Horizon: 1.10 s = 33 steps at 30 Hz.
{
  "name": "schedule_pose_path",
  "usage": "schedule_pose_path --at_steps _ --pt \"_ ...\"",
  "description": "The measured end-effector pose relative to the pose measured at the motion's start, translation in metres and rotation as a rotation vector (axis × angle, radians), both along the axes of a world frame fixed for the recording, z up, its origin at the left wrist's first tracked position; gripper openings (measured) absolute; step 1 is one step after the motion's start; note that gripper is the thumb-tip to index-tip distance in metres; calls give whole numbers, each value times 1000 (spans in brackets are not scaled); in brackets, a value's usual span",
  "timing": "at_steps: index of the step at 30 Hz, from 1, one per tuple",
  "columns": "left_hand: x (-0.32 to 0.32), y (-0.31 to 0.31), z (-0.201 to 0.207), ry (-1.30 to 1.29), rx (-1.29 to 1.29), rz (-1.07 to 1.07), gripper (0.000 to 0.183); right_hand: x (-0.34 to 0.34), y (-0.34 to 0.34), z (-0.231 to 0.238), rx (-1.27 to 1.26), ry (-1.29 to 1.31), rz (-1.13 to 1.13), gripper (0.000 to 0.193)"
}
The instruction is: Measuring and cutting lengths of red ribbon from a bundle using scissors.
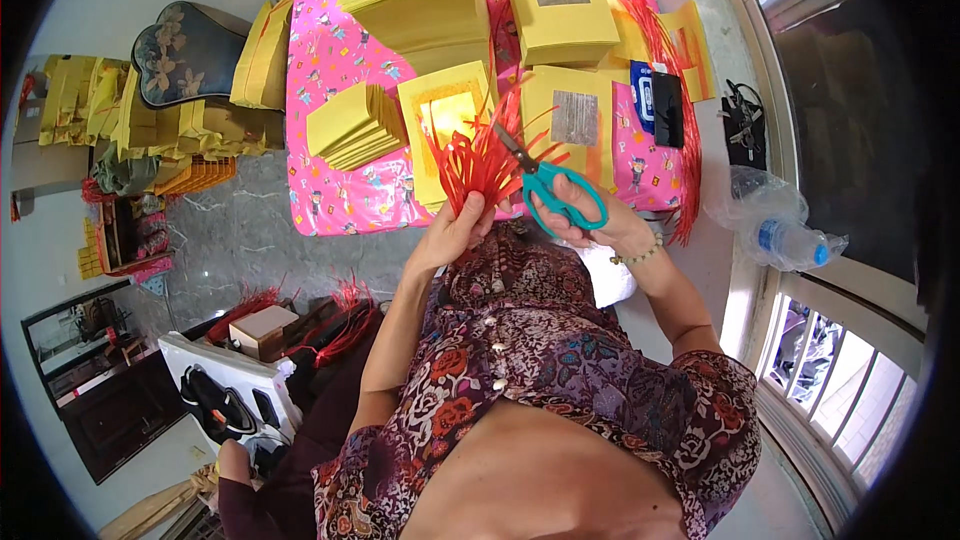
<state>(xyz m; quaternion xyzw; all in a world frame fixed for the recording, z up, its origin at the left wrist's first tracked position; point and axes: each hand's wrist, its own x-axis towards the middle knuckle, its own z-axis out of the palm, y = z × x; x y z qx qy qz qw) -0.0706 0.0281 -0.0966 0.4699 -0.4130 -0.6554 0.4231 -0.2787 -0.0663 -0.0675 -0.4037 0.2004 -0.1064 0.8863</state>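
Observation:
My left hand (458, 230) is closed around the base of a bunch of thin red strips (472, 165), whose loose ends fan out upward. My right hand (590, 220) grips teal-handled scissors (566, 202), with the fingers in the loops. The dark scissor blades (512, 145) lie against the right side of the strips; whether they are cutting cannot be made out. Both hands are over the near edge of a table with a pink printed cloth (335, 195). Behind the bunch lies yellow paper with a shiny gold patch (412, 120). Another yellow sheet stack with a silver patch (537, 90) lies beside it.
Tall yellow paper stacks (420, 35) (565, 35) and a fanned stack (350, 130) stand on the table. Long red strips (655, 35) trail over its right side, near a phone (668, 110). A chair (185, 55) stands left; a bagged bottle (790, 240) is at right. Another person's sleeve (245, 510) shows lower left.

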Motion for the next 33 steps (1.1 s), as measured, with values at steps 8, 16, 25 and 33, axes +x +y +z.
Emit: schedule_pose_path --at_steps 8,16,25,33 --pt "0 0 -3 266 138 151 58 -4 7 1 120 -180 -79 59" --pt "5 0 2 416 209 143 63 -6 8 11 -178 -25 71 63" --pt "7 0 6 475 240 142 63 -5 7 11 -184 4 87 59" --pt "9 0 6 539 261 122 64 -2 6 9 -177 145 101 53"
